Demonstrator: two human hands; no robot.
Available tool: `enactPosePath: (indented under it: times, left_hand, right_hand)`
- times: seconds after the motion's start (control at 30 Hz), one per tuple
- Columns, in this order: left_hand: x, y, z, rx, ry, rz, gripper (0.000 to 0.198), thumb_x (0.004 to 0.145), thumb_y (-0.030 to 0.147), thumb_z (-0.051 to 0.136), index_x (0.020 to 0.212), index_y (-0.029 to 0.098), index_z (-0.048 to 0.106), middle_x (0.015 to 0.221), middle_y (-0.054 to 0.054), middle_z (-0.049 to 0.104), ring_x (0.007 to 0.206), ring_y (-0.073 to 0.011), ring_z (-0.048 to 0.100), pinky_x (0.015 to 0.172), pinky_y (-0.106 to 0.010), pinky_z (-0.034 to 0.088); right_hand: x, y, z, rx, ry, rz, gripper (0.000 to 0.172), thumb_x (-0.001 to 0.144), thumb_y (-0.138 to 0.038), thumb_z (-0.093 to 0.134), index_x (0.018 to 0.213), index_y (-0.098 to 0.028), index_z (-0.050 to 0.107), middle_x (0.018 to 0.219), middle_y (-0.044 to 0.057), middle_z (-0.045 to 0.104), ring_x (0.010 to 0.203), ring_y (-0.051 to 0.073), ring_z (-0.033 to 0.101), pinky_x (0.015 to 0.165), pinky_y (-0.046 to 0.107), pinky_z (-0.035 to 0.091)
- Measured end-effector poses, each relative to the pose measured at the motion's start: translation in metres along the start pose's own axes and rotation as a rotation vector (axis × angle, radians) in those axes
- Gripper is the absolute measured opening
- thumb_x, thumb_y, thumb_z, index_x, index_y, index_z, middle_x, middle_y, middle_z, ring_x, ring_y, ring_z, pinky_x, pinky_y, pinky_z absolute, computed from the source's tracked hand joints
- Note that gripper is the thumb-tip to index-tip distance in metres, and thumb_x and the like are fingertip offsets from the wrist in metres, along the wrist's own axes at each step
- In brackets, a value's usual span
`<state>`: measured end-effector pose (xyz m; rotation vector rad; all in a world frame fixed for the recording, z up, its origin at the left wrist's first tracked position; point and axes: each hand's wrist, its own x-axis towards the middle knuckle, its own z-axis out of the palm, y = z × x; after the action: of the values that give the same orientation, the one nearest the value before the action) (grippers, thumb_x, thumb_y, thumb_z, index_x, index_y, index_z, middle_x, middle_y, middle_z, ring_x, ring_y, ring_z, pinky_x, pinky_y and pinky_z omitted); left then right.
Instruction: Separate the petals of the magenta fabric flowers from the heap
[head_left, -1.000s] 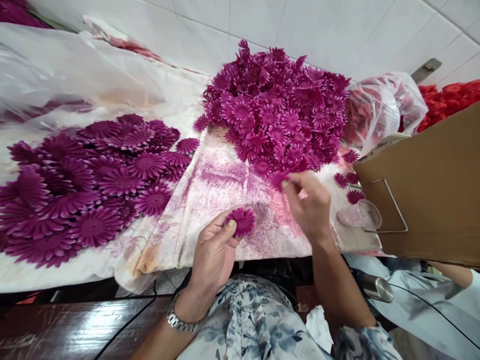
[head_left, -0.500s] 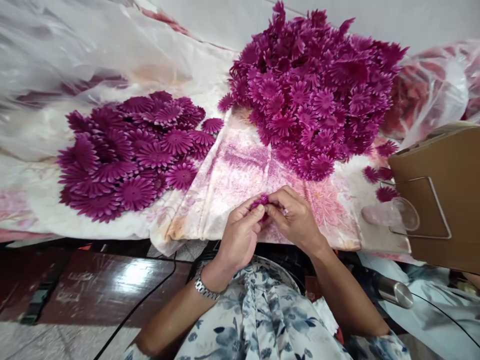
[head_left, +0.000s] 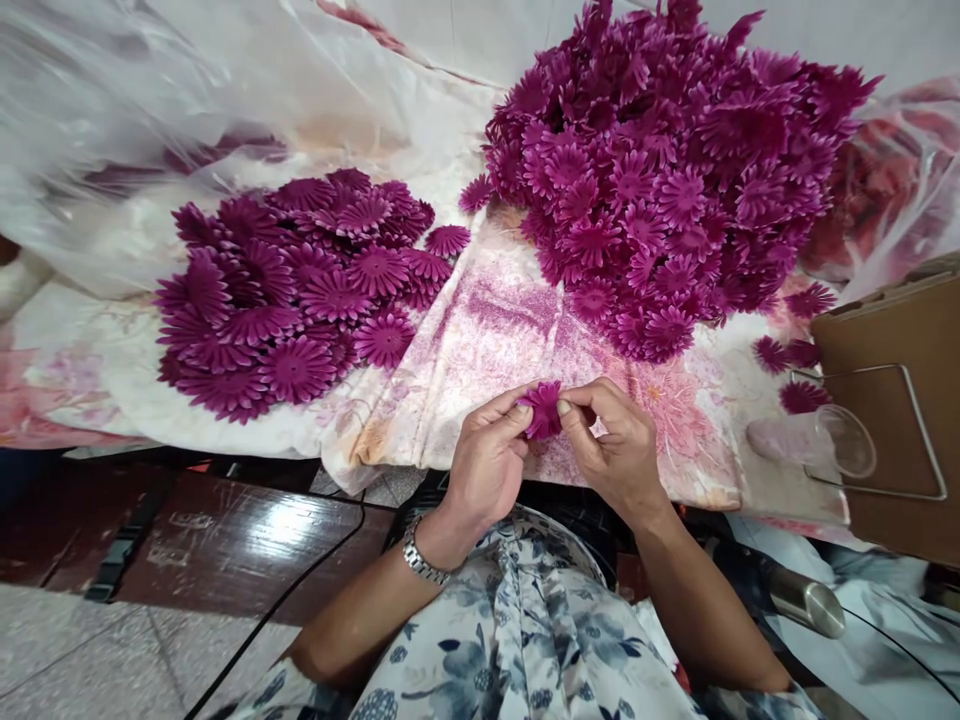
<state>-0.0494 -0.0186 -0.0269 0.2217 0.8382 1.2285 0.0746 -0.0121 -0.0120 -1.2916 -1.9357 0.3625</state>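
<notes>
Drawn back from the edge of the tall heap [head_left: 660, 190], where a second ago it pinched a blurred purple piece, the right hand [head_left: 616, 445] now meets the left hand [head_left: 489, 462] just above the near edge of the counter [head_left: 491, 345]. Between them is one purple flower [head_left: 543, 412], which half a second ago was bunched and mostly hidden by the fingers and now shows its petals spread. Each grip is a pinch of thumb and fingers, the left on one side of the flower and the right on the other. The work seems to have passed from fetching a piece to handling it with both hands; whether a second layer lies behind the visible petals cannot be told. Also, the wearer's view has shifted, so both heaps sit farther right in the picture. A low heap [head_left: 292, 300] of flat, larger-looking purple flowers spreads at the left, on the same printed cloth. Off to the right, a clear plastic cup [head_left: 795, 440] lies on its side by a cardboard box [head_left: 889, 425].
</notes>
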Motion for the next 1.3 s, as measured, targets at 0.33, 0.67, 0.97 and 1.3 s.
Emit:
enactPosePath:
  times: [0.33,0.67,0.97,1.3]
  left_hand:
    - [-0.003,-0.002,0.002,0.096,-0.017,0.025,0.018,0.061,0.020,0.074,0.079,0.017,0.075,0.071,-0.002,0.071,0.066,-0.0090,0.058,0.065,-0.020,0.044]
    - [0.001,0.000,-0.002,0.097,0.019,0.075,0.020,0.057,0.028,0.079,0.071,0.015,0.074,0.063,-0.003,0.069,0.058,-0.0115,0.058,0.056,-0.022,0.045]
    - [0.003,0.005,0.003,-0.075,0.055,-0.085,0.005,0.071,0.017,0.065,0.071,0.013,0.067,0.073,-0.003,0.072,0.070,-0.0171,0.067,0.070,-0.036,0.058]
    - [0.002,0.009,0.015,-0.172,0.026,-0.187,0.026,0.083,0.018,0.045,0.074,0.010,0.068,0.075,-0.009,0.072,0.075,-0.0229,0.070,0.070,-0.037,0.058]
  right_hand:
    - [-0.001,0.006,-0.002,0.018,-0.055,0.004,0.010,0.081,-0.020,0.062,0.074,-0.017,0.055,0.065,-0.001,0.053,0.061,0.010,0.051,0.057,0.023,0.042]
    - [0.004,0.017,-0.014,-0.121,0.064,-0.052,0.017,0.088,-0.014,0.047,0.072,-0.018,0.053,0.061,-0.001,0.051,0.056,0.010,0.049,0.054,0.022,0.039]
    - [0.047,0.087,-0.054,-0.782,0.113,0.086,0.032,0.085,-0.027,0.052,0.113,-0.014,0.058,0.103,0.014,0.061,0.098,0.026,0.050,0.085,0.042,0.040]
    - [0.038,0.069,-0.060,-0.550,0.187,0.006,0.022,0.088,-0.024,0.048,0.102,-0.020,0.065,0.098,0.009,0.065,0.095,0.021,0.057,0.086,0.039,0.044]
